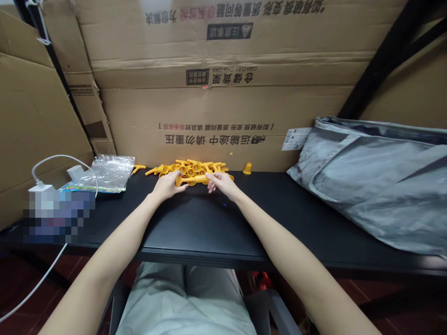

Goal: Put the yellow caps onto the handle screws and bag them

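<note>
A yellow plastic piece (pixel 196 179) lies level between my two hands, in front of a pile of similar yellow parts (pixel 195 168). My left hand (pixel 168 184) is closed round its left end, where it widens. At its right end, the fingertips of my right hand (pixel 220 182) pinch it. The pile sits on the black tabletop (pixel 206 223) near the cardboard and holds several cup-shaped and branched parts. Some of the pile is hidden behind my hands.
One yellow cup (pixel 247 168) stands right of the pile; a branched yellow piece (pixel 138 168) lies left. Clear plastic bags (pixel 113 172), a white charger (pixel 44 197) with cable and a blurred item are at left. A grey bag (pixel 377 186) fills the right; cardboard (pixel 209 104) stands behind.
</note>
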### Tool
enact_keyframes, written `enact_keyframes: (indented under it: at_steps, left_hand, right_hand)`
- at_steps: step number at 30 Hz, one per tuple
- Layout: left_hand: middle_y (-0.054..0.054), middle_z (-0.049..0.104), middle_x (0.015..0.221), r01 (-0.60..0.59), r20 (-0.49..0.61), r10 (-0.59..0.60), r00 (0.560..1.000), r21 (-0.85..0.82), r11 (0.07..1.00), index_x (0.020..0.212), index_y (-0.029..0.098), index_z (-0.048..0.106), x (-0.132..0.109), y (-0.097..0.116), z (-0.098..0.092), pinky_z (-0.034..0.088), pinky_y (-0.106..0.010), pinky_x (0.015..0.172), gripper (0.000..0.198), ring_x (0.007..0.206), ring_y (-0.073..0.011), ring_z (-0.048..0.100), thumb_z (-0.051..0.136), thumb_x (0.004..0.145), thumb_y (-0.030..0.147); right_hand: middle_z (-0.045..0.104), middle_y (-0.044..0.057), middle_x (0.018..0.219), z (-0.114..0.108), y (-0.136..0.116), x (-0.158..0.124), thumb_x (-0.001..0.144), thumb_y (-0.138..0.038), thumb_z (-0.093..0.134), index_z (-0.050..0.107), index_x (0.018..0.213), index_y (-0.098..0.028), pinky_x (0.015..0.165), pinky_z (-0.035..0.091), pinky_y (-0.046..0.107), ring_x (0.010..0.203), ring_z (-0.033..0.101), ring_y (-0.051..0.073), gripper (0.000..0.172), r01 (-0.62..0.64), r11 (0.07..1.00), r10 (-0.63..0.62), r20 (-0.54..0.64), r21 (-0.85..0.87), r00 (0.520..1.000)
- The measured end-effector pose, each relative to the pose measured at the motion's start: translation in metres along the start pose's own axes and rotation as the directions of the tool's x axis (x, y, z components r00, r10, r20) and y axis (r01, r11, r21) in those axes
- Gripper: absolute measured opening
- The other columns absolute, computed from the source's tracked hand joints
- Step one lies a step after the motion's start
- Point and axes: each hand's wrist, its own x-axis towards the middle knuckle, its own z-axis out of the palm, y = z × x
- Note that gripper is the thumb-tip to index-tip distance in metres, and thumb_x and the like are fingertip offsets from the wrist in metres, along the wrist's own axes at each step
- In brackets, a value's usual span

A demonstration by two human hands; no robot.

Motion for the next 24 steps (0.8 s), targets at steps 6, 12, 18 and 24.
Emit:
enact_keyframes:
  at_steps: [6,12,18,24]
  left_hand:
    - [-0.004,0.067,0.090,0.002,-0.002,-0.002,1.000,-0.003,1.000,0.105,0.020,0.057,0.000,0.000,0.001,0.045,-0.027,0.073,0.038,0.083,-0.0185,0.063,0.065,0.077,0.045]
    - [-0.004,0.067,0.090,-0.001,0.014,0.001,1.000,-0.034,0.999,0.109,0.021,0.057,0.000,-0.001,0.000,0.046,-0.027,0.074,0.042,0.083,-0.0184,0.063,0.065,0.076,0.046]
    - [0.000,0.065,0.083,-0.007,-0.072,-0.008,0.997,-0.210,0.978,0.128,0.022,0.048,0.002,-0.009,-0.004,0.045,-0.024,0.069,0.055,0.072,-0.0133,0.061,0.058,0.081,0.049]
    - [0.001,0.063,0.072,0.125,-0.113,-0.150,0.982,-0.205,0.971,0.104,0.020,0.062,0.002,-0.032,0.003,0.042,-0.024,0.063,0.032,0.064,-0.0129,0.058,0.050,0.085,0.042]
  right_hand:
    - [0.061,0.002,0.052,0.002,0.003,0.002,0.070,-0.064,0.067,0.051,0.061,-0.017,0.044,0.043,0.022,0.043,0.058,0.011,0.050,-0.046,0.997,0.047,-0.015,0.069,0.999]
    - [0.067,0.005,0.065,0.007,0.002,0.001,0.079,-0.043,0.069,0.054,0.076,-0.018,0.052,0.050,0.025,0.051,0.062,0.013,0.029,-0.170,0.934,0.184,-0.015,0.316,0.983]
    - [0.067,0.002,0.071,-0.001,-0.001,0.005,0.075,-0.043,0.071,0.048,0.081,-0.022,0.065,0.055,0.030,0.062,0.065,0.015,0.032,-0.032,0.893,0.099,-0.128,0.448,0.987]
    - [0.065,0.004,0.091,-0.016,0.009,0.011,0.067,-0.056,0.070,0.042,0.092,-0.025,0.082,0.052,0.035,0.087,0.066,0.021,0.048,0.220,0.974,-0.162,-0.520,0.052,0.838]
